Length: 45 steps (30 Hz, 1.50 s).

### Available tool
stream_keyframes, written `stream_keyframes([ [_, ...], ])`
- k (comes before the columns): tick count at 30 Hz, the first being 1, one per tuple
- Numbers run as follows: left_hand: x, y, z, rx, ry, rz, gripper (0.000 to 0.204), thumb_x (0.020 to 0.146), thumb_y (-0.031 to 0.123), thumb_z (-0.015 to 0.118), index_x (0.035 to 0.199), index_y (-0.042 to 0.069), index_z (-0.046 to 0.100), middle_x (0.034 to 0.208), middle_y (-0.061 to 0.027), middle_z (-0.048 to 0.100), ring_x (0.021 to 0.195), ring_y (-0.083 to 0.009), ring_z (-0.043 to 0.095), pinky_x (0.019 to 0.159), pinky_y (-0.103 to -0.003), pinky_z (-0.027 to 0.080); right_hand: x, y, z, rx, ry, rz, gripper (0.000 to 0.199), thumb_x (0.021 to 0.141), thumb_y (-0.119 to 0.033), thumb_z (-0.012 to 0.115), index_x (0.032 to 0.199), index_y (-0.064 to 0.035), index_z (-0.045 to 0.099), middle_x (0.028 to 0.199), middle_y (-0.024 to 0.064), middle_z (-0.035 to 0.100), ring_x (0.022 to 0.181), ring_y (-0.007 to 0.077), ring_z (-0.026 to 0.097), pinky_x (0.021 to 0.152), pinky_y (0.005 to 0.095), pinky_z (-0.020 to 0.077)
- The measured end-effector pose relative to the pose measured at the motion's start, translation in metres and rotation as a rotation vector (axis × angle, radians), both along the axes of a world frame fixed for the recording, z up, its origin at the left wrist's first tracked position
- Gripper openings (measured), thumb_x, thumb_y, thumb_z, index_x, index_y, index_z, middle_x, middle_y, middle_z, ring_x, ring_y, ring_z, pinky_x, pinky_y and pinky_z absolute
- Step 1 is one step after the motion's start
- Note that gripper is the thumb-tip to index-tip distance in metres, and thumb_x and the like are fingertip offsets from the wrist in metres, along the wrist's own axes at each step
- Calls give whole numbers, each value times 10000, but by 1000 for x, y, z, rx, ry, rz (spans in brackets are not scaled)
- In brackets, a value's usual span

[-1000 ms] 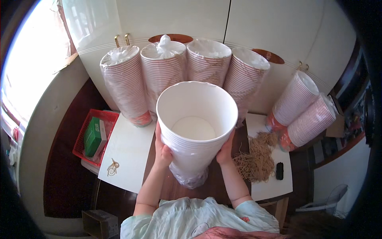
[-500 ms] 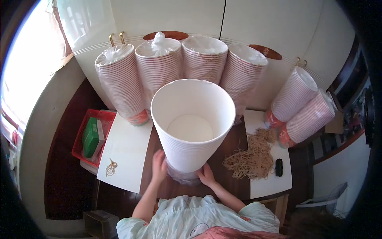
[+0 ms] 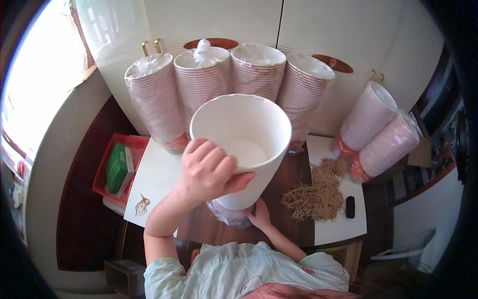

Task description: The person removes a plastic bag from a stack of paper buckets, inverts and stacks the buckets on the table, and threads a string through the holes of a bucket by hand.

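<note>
A tall stack of white paper cups (image 3: 271, 172) stands mouth up at the table's middle, with clear plastic bunched round its foot. My left hand (image 3: 206, 172) is at the stack's front left rim, fingers curled and thumb lying along the outer wall under the lip. It covers part of the rim. Down at the base, my right hand (image 3: 259, 215) presses against the stack's right side by the plastic bag (image 3: 230, 215); some of its fingers are hidden behind the stack.
Several bagged cup stacks (image 3: 154, 102) line the back; two more (image 3: 371, 117) lean at the right. A tangle of tan string (image 3: 316, 194) and a black object (image 3: 350, 207) lie to the right. At left are a small string loop (image 3: 142, 205) and a red basket (image 3: 102, 184) holding a green box (image 3: 118, 169).
My left hand has risen from the stack's base to its front left rim. My right hand stays low at the base. The view has shifted slightly.
</note>
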<state>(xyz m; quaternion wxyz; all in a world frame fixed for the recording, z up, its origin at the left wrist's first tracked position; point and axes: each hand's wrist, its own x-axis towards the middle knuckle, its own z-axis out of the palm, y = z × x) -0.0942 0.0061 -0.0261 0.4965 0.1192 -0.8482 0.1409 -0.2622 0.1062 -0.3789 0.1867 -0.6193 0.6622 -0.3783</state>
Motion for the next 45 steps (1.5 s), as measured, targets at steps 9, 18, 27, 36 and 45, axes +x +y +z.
stream_keyframes([
  [9, 80, 11, -26, 103, 238, -109, 384, 716, 416, 602, 577, 77, 487, 528, -11, 426, 510, -192, 425, 544, -333, 321, -28, 0, -6, -87, -683, -73, 568, 798, -74, 545, 1312, -51, 306, 1304, 118, 346, 1214, 243, 336, 1026, 359, 257],
  [18, 66, 74, -19, -77, -20, -146, 395, 724, 452, 654, 633, 95, 510, 536, 50, 405, 486, -94, 391, 504, -240, 280, -75, -50, 325, -197, -646, 546, 442, 865, -371, 500, 1117, -9, 507, 1057, 86, 558, 900, 144, 535, 781, 267, 431],
  [27, 67, 87, 11, 5, -209, -515, 260, 764, 326, 656, 751, 68, 625, 667, 18, 539, 592, -93, 515, 578, -222, 387, -28, -32, 421, -199, 165, 467, 177, 749, -203, 642, 788, -33, 612, 679, 93, 603, 562, 176, 592, 506, 292, 470],
  [36, 35, 21, 79, 637, -344, -28, 224, 684, 186, 688, 818, 32, 596, 783, -74, 584, 704, -250, 576, 617, -343, 471, -15, -25, 422, -344, 416, 461, 46, 714, -68, 627, 740, -31, 618, 655, 82, 594, 532, 189, 587, 450, 278, 456],
  [45, 23, 22, 73, 470, -291, -94, 96, 660, 50, 677, 689, 40, 585, 657, -64, 561, 571, -203, 564, 479, -309, 449, -12, -37, 417, -391, 285, 525, 81, 696, -85, 663, 726, -38, 603, 674, 72, 578, 553, 204, 563, 476, 301, 441],
])
